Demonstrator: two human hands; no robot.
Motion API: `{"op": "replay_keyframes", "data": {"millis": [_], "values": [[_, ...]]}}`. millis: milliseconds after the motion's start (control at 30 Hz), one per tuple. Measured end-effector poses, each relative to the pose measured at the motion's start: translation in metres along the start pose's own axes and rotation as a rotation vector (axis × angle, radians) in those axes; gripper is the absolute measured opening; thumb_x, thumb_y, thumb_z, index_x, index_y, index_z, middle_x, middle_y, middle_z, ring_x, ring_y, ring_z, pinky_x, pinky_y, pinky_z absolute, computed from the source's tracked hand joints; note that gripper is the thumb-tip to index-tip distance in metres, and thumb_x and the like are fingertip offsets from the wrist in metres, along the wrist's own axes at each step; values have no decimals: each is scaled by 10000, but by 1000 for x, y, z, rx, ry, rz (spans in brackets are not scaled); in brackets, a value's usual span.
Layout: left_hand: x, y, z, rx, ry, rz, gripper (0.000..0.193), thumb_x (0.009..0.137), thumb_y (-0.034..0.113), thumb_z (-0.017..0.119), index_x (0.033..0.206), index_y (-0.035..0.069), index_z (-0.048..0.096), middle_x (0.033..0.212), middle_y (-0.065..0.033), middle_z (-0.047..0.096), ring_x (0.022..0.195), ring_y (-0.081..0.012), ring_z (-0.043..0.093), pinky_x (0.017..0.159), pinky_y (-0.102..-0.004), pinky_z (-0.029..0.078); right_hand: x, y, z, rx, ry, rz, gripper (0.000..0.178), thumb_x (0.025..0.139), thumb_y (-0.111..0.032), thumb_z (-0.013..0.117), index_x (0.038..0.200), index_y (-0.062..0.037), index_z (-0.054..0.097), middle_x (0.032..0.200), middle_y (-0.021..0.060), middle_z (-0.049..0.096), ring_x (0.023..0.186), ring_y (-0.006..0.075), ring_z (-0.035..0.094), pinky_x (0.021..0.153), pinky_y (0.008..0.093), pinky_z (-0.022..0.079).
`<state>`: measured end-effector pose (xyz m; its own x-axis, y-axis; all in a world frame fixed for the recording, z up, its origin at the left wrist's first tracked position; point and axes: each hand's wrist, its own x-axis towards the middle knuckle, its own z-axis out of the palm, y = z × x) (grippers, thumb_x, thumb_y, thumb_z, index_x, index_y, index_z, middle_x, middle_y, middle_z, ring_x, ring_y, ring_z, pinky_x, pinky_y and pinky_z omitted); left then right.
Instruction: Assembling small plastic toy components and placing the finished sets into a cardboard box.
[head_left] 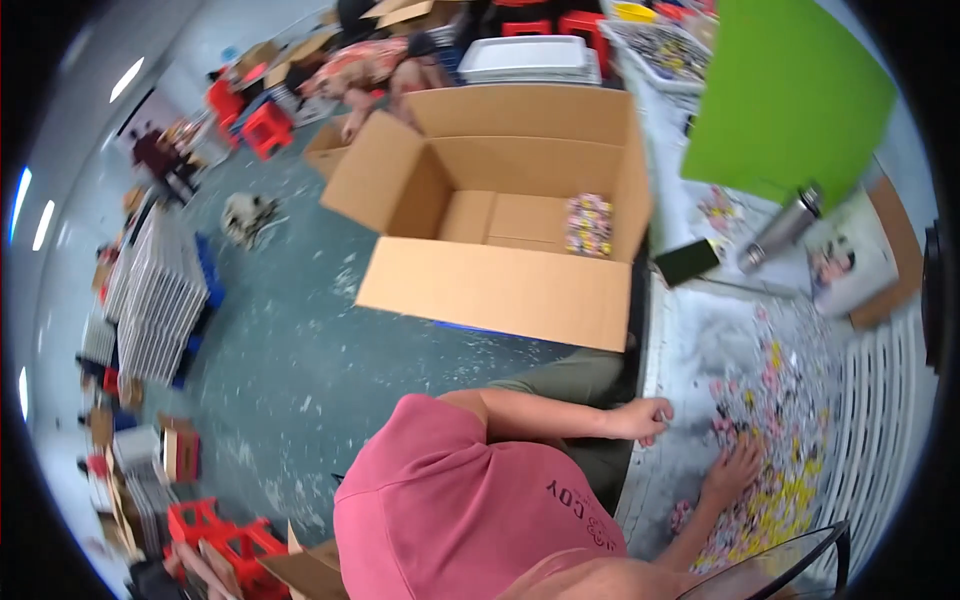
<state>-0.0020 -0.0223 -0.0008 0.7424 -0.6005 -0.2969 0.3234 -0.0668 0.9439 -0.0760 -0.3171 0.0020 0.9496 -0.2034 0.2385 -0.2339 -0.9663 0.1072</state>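
My left hand (642, 421) is at the near edge of the white table, its fingers curled closed; whatever may be inside them is hidden. Beyond it my right hand (735, 468) lies over a spread of small pink, yellow, white and black pieces (785, 495), fingers stretched out and touching them. What kind of pieces they are is too small to tell. A little cluster of similar pieces (681, 516) lies beside my right forearm. To my left stands an open cardboard box (490, 285), with a packed block of the same coloured pieces (589, 225) in one corner.
On the table (690, 335) are a steel flask (785, 228), a dark green block (687, 262) and an upright green board (790, 100). A white slatted rack (880, 420) borders the pieces. Stacked trays (160, 295), red stools (267, 130) and other people are around the floor.
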Motion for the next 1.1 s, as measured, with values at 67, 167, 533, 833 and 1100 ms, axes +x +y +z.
{"op": "replay_keyframes", "data": {"millis": [67, 167, 533, 833, 1100], "values": [[1, -2, 14, -21, -16, -24, 333, 959, 104, 593, 1267, 12, 506, 820, -102, 648, 633, -169, 691, 546, -328, 579, -6, -5, -10, 8, 34, 20, 536, 979, -297, 568, 1472, -96, 507, 1594, 124, 400, 1472, 348, 345, 1186, 523, 283], [11, 1, 17, 41, -67, -70, 396, 960, 121, 600, 1321, 18, 473, 769, -107, 657, 639, -182, 697, 531, -322, 556, -15, -3, -10, 63, -94, 80, 580, 972, -291, 567, 1521, -135, 461, 1622, 88, 373, 1491, 331, 322, 1205, 499, 262], [5, 11, 7, -136, 6, -41, 495, 966, -15, 604, 1414, -2, 395, 977, -117, 597, 706, -174, 662, 615, -310, 541, 6, -12, -21, 179, 50, 113, 593, 912, -332, 662, 1456, -135, 531, 1602, 72, 403, 1460, 311, 368, 1166, 504, 308], [5, 31, 4, 122, -108, -62, 723, 971, 38, 626, 1567, -6, 219, 906, -86, 601, 683, -163, 675, 618, -287, 584, -6, -19, -32, 250, 141, 143, 535, 909, -345, 687, 1386, -123, 588, 1596, 74, 409, 1465, 303, 364, 1174, 503, 312], [66, 76, -2, 992, -22, 517, 447, 849, 189, 768, 1229, -19, 660, 967, -150, 633, 747, -230, 605, 698, -363, 520, -19, -11, -8, 312, 338, 184, 378, 855, -250, 745, 1202, -123, 667, 1439, 53, 545, 1261, 287, 543, 1025, 463, 442]]}}
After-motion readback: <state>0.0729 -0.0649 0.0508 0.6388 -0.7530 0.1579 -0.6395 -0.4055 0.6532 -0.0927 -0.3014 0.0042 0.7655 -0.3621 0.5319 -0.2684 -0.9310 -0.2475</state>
